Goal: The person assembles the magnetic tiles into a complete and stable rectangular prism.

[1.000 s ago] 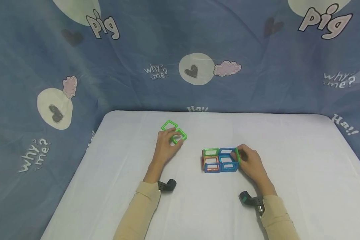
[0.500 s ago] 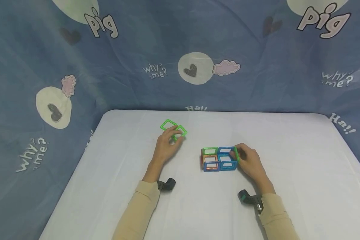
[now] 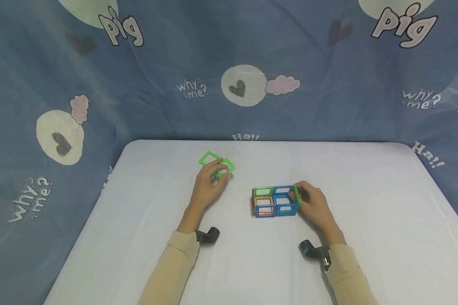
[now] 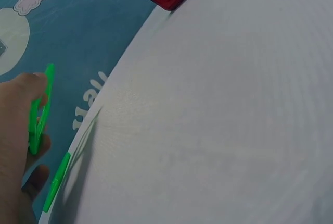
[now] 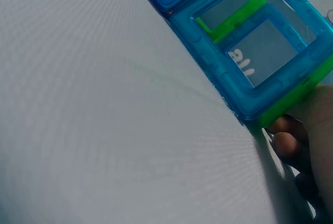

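Observation:
My left hand pinches a green square magnetic tile between thumb and fingers at the back left of the table. A second green magnetic tile lies flat on the table, partly behind the fingers in the head view. To the right stands a low open-topped box of magnetic tiles, two squares long, with blue, green, orange and red frames. My right hand holds the box's green end tile, its thumb on the inner side and its fingers outside. In the right wrist view, the blue side tile stands upright.
A white cloth covers the table, whose back edge meets a blue printed curtain. A black wrist camera sits on the left sleeve, another wrist camera on the right.
The green tile in my left hand has risen slightly and tilted. My right hand keeps its hold on the box's end tile. The head view has shifted a little.

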A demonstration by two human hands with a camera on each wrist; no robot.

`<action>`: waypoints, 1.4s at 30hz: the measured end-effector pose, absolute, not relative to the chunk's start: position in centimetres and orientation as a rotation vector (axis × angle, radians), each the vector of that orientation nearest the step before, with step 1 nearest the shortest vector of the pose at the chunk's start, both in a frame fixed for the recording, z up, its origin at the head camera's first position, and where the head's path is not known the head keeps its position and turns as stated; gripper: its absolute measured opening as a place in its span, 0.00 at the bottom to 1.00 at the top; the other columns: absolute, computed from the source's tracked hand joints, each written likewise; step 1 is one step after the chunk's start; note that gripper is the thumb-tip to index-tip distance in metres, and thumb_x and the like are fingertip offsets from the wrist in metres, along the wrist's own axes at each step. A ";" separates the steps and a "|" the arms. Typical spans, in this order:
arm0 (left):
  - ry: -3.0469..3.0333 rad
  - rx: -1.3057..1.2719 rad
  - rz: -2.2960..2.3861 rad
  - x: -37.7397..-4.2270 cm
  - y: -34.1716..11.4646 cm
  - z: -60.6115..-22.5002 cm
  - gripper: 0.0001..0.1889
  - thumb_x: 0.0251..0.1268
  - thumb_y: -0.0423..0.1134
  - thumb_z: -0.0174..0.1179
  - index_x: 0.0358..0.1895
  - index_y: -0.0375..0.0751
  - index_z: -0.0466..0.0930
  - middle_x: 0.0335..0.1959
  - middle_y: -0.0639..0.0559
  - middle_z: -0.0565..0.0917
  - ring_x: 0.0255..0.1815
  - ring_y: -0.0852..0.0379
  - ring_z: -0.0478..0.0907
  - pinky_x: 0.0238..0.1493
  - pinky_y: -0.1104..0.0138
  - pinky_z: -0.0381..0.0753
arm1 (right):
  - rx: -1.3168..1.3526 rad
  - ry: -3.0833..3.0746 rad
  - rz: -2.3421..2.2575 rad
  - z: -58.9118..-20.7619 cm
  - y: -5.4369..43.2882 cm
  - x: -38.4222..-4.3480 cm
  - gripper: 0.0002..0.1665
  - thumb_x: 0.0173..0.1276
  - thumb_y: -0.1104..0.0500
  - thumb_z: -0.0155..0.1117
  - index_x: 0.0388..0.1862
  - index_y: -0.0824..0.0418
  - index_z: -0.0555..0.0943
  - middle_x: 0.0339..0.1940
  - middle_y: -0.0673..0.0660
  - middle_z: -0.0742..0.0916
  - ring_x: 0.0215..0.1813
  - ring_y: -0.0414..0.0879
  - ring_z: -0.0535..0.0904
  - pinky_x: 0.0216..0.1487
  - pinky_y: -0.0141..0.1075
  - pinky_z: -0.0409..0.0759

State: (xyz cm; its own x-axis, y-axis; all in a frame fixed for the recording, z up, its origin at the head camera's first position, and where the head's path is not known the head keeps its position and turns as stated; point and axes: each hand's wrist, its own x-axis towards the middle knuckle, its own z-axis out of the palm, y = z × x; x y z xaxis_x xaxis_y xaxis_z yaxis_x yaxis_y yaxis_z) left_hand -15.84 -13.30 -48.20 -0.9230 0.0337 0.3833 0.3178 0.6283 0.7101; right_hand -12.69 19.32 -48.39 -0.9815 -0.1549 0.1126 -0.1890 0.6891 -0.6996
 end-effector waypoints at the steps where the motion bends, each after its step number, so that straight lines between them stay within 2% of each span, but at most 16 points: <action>1: -2.517 -0.278 -1.193 -15.9 -13.3 -48.2 0.14 0.64 0.49 0.59 0.49 0.51 0.81 0.63 0.54 0.75 0.68 0.53 0.68 0.69 0.53 0.65 | 0.290 -2.846 1.184 -48.3 19.3 -12.7 0.16 0.66 0.47 0.62 0.45 0.56 0.78 0.38 0.55 0.86 0.43 0.51 0.74 0.57 0.53 0.70; 7: -2.521 -0.252 -1.207 -15.9 -13.0 -48.2 0.16 0.66 0.54 0.55 0.50 0.53 0.80 0.63 0.56 0.75 0.68 0.56 0.67 0.70 0.56 0.65 | 0.297 -2.839 1.181 -48.3 19.4 -12.8 0.16 0.65 0.47 0.62 0.45 0.56 0.78 0.36 0.54 0.86 0.41 0.49 0.73 0.56 0.51 0.70; 15: -2.401 -0.312 -1.254 -15.7 -12.3 -48.0 0.11 0.64 0.46 0.59 0.47 0.49 0.81 0.62 0.53 0.77 0.67 0.54 0.69 0.71 0.57 0.63 | 0.316 -2.821 1.182 -48.4 19.5 -12.6 0.15 0.65 0.50 0.63 0.44 0.57 0.78 0.32 0.53 0.85 0.37 0.48 0.72 0.52 0.47 0.71; 22: -2.331 -0.403 -1.307 -15.3 -11.2 -47.8 0.14 0.65 0.48 0.59 0.49 0.47 0.80 0.61 0.53 0.77 0.67 0.53 0.69 0.72 0.57 0.62 | 0.309 -2.822 1.191 -48.5 19.4 -12.8 0.16 0.65 0.48 0.63 0.45 0.56 0.78 0.33 0.53 0.85 0.38 0.48 0.72 0.54 0.49 0.71; 27: -2.305 -0.445 -1.308 -15.1 -10.4 -47.8 0.14 0.64 0.47 0.59 0.49 0.46 0.80 0.61 0.53 0.77 0.66 0.54 0.70 0.70 0.56 0.63 | 0.308 -2.832 1.180 -48.4 19.3 -12.8 0.15 0.65 0.49 0.63 0.45 0.56 0.78 0.33 0.53 0.85 0.38 0.48 0.72 0.52 0.47 0.71; 34: -2.289 -0.508 -1.276 -14.8 -9.1 -47.6 0.12 0.64 0.47 0.58 0.48 0.48 0.80 0.61 0.52 0.78 0.65 0.54 0.71 0.69 0.53 0.65 | 0.355 -2.805 1.177 -48.4 19.3 -12.9 0.13 0.65 0.51 0.64 0.43 0.57 0.78 0.31 0.52 0.86 0.34 0.46 0.72 0.44 0.40 0.71; 42: -2.343 -0.582 -1.288 -13.8 -6.9 -47.6 0.13 0.66 0.50 0.56 0.47 0.49 0.79 0.62 0.54 0.76 0.65 0.57 0.70 0.68 0.47 0.63 | 0.360 -2.795 1.193 -48.4 19.3 -12.8 0.13 0.65 0.51 0.64 0.43 0.58 0.78 0.31 0.53 0.87 0.34 0.46 0.74 0.45 0.41 0.73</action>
State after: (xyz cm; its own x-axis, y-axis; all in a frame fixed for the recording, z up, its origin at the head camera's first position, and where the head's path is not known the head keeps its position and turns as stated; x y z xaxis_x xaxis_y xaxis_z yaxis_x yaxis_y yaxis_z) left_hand -13.77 -6.85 -47.60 -0.8319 0.1640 0.5302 0.5355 0.4878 0.6894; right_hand -12.84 19.26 -48.42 -0.9691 -0.1829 0.1655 -0.2460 0.6691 -0.7013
